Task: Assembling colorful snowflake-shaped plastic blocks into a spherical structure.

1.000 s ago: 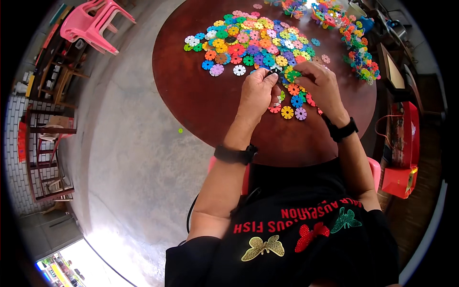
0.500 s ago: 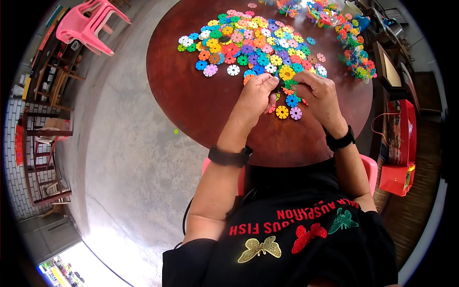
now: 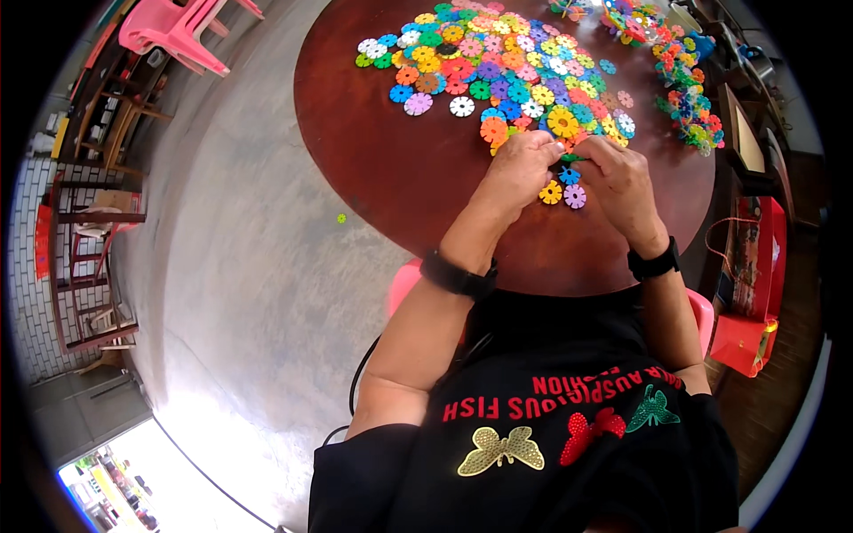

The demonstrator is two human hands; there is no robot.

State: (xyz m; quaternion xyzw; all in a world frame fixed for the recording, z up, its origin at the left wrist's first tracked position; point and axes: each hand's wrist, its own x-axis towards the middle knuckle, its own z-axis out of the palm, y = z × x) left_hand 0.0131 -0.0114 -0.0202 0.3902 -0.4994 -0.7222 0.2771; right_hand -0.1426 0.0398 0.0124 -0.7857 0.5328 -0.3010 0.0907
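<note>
Above the near part of the round table, my left hand [image 3: 522,171] and my right hand [image 3: 619,182] almost meet, fingers pinched. A green plastic flower disc [image 3: 570,158] shows between them, at the fingertips of my right hand. What my left hand pinches is mostly hidden by its own fingers. Just below the hands lie a blue flower disc [image 3: 569,175], a yellow-orange one [image 3: 550,193] and a purple one [image 3: 576,196]. Beyond my fingertips, a larger yellow disc [image 3: 562,122] stands out at the edge of a wide spread of loose, slotted discs [image 3: 490,70] in many colours.
Linked flower discs form a colourful chain [image 3: 682,84] along the right side of the dark red-brown table [image 3: 355,133]. Red paper bags [image 3: 746,342] stand to the right. Pink plastic chairs [image 3: 173,31] are at the far left, and a small green disc [image 3: 341,218] lies on the concrete floor.
The whole view has shifted, so the table and hands appear farther right. My hands have come slightly closer together, and my left hand now covers some discs seen before.
</note>
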